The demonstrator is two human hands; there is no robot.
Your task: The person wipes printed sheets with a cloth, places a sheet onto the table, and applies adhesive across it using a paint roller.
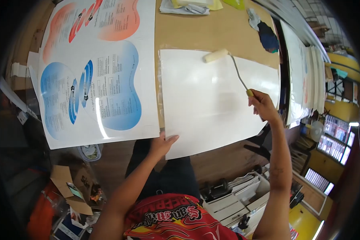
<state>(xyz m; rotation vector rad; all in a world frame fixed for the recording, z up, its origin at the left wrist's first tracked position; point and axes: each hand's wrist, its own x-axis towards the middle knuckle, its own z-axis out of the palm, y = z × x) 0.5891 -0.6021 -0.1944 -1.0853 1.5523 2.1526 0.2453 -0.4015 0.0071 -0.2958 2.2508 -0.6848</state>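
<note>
My right hand (262, 105) is closed around the handle of a small paint roller (217, 55), whose bent wire frame (238, 71) reaches up and to the left. The pale roller sleeve lies at the top edge of a glossy white sheet (204, 100), partly over the brown board behind it. My left hand (163, 145) is at the sheet's lower left edge, with its thumb out over the surface. Its other fingers are mostly hidden at that edge, and it appears to pinch the sheet. The sheet's lower part hangs past the table edge.
To the left lies a large printed poster (96, 92) with blue and red shapes. Brown board (212, 30) covers the table behind the sheet. Folded cloths (186, 7) and a dark rag (268, 37) lie at the back. Below left stands an open cardboard box (70, 182).
</note>
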